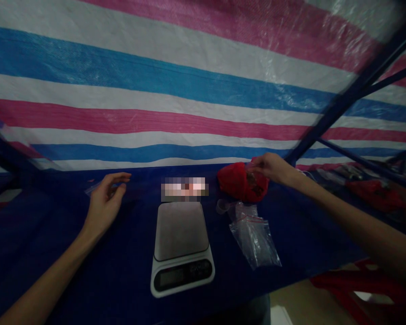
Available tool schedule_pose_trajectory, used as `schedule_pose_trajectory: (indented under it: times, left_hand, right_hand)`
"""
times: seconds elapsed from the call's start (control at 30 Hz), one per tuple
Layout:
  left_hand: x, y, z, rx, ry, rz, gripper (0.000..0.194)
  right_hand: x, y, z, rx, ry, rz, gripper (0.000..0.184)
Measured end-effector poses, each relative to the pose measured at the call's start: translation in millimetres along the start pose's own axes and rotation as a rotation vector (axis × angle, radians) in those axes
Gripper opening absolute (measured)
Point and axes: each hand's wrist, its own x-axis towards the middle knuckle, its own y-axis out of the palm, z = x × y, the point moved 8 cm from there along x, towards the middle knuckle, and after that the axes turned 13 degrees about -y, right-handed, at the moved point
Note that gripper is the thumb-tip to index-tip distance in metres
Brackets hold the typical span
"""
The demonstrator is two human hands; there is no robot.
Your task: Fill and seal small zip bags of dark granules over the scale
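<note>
Right of centre: my right hand (272, 169) at red bag (232, 179), grip indeterminable; left hand (104, 198), centre left, loosely parted.

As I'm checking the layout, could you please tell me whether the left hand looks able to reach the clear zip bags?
Probably yes, though not straight across: the scale sits between the left hand and the clear zip bags, so reaching over seems needed.
</note>
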Motion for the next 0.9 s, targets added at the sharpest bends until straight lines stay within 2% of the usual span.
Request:
schedule_pose_trajectory:
  times: [0.1, 0.3, 0.47, 0.7, 0.9]
  left_hand:
    - [-0.9, -0.7, -3.4, 0.011, 0.003, -0.002, 0.031]
    - [-0.3, 0.8, -1.1, 0.021, -0.006, 0.022, 0.028]
    - [0.1, 0.8, -1.2, 0.030, -0.010, 0.004, 0.030]
    - [-0.1, 1.1, -2.1, 0.036, 0.001, 0.015, 0.033]
    - [-1.6, 1.7, -5.6, 0.037, 0.005, 0.016, 0.032]
  right_hand:
    - [2.1, -2.5, -3.7, -0.101, 0.016, -0.010, 0.040]
    - [4.8, -0.9, -7.5, -0.130, -0.038, -0.042, 0.021]
    - [2.0, -5.3, -3.9, -0.204, -0.085, -0.050, 0.029]
    - [-4.7, -6.7, -5.7, -0.170, -0.097, -0.007, 0.022]
    - [-14.5, -3.7, -1.2, -0.189, -0.139, -0.010, 0.030]
